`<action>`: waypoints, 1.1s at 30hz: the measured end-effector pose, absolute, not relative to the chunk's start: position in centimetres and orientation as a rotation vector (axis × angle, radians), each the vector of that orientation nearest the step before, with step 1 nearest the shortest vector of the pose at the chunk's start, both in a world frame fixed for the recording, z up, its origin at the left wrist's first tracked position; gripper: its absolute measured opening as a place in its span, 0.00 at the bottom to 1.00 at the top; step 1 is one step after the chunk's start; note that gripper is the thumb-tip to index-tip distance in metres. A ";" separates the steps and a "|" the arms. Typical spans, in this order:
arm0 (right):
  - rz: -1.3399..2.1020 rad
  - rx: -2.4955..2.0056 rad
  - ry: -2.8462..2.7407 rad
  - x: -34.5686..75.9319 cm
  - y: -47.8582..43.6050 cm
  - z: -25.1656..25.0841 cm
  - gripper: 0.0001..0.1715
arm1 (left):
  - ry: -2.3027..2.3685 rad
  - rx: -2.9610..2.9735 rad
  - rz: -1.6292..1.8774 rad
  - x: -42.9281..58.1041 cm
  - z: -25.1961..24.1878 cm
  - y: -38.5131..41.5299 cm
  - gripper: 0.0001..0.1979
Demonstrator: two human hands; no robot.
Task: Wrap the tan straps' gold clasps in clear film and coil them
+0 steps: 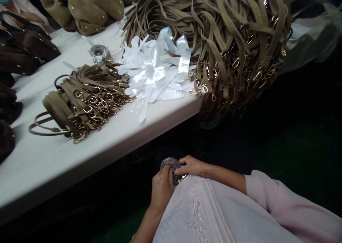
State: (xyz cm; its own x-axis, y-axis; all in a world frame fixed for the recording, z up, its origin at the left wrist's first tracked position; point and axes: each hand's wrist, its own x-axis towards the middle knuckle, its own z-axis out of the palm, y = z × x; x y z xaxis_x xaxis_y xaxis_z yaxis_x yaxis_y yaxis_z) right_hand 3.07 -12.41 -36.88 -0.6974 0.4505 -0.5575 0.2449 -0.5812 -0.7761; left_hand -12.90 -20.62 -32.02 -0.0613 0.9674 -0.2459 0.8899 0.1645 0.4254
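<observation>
Close against my body, below the table edge, both hands hold a coiled strap (171,161) that looks wrapped in clear, shiny plastic. My left hand (162,186) is closed on its near left side, with the thumb pressed at the coil's middle. My right hand (191,165) grips it from the right, fingers and thumb bent around the edge. A bit of gold metal shows under the right fingers. On the table, a similar wrapped coil (99,53) lies behind a stack of folded olive straps (80,100) with gold clasps.
White and clear plastic strips (157,72) lie loosely on the white table (149,132). A large heap of olive straps (221,33) hangs over its right end. Olive bags (88,8) and dark brown bags (29,51) stand at left, near another person's arm (29,15).
</observation>
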 end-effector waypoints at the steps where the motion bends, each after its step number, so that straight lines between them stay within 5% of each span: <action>1: 2.422 -1.153 -1.377 3.1 -12.4 -36.9 0.21 | 1.967 1.746 0.284 -13.0 -32.0 -20.7 0.11; 11: 2.346 -1.021 -1.717 4.1 -11.9 -37.0 0.21 | 1.968 1.850 0.612 -13.0 -33.0 -22.2 0.11; 18: 2.679 -0.496 -1.567 6.6 -10.2 -37.3 0.38 | 2.019 1.842 0.607 -13.3 -33.7 -22.0 0.11; 24: 2.382 -0.741 -1.826 6.0 -11.0 -37.0 0.28 | 2.109 1.783 0.558 -12.8 -34.0 -21.9 0.07; 33: 2.001 -0.874 -2.204 5.7 -11.7 -36.2 0.27 | 2.083 1.843 0.477 -12.4 -33.9 -21.8 0.07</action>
